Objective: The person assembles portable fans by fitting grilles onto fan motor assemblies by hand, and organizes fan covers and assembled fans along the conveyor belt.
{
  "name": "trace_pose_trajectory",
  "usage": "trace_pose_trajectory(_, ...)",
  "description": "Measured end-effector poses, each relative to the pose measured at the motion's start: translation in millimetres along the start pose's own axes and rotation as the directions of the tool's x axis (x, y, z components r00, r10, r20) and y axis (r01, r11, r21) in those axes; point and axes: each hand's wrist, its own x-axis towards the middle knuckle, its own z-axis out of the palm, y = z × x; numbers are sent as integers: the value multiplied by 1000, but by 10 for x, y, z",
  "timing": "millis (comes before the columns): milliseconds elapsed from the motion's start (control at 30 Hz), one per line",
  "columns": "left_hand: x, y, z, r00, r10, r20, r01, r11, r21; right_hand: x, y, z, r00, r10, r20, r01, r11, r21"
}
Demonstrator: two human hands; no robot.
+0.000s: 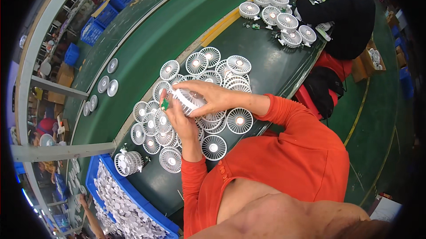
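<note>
1. your left hand (pixel 179 119) is raised over the green work table (pixel 266 68), fingers curled around the underside of a white round fan grille (pixel 188 99) — a clenched hold, with a small green circuit board (pixel 165 104) pinched near the fingertips at the grille's left edge.
2. your right hand (pixel 213 97) comes in from the right and lies across the top of the same grille, fingers wrapped over its rim, so both hands grasp the one part between them.
3. the grille sits tilted in the air, just above the heap of loose white fan grilles (pixel 195 68) spread flat on the table; it is the only one lifted clear of the pile.
4. more grilles lie around your wrists — one (pixel 239 120) just under your right forearm, another (pixel 214 147) beside your left sleeve, and a cluster (pixel 153 128) to the left of your left hand.
5. an assembled white fan head (pixel 128 162) stands on its side near the table's lower left corner, next to a blue crate (pixel 95 172) filled with small white round discs (pixel 120 208).
6. beyond the pile runs a green conveyor belt (pixel 146 48) with a few round white parts (pixel 108 86) lying on it, well apart from your hands.
7. further along the table another person in a black top (pixel 350 17) works with their own group of white fan grilles (pixel 284 19), well apart from yours.
</note>
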Motion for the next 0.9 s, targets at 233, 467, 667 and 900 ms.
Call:
trace_pose_trajectory(233,40,110,-244,999,-25,-23,29,981,191,225,703,-980,910,-200,-363,-51,815,-577)
trace_pose_trajectory(467,40,176,-308,998,-13,-54,27,962,273,208,1581,-1352,844,50,-534,-467,560,-684)
trace_pose_trajectory(667,111,174,-479,999,-32,-33,41,939,342,231,1583,-1147,941,5,-339,-256,669,-698)
trace_pose_trajectory(900,582,443,-836,979,25,205,-161,714,682,337,1118,-1228,957,-55,-285,-164,708,-687)
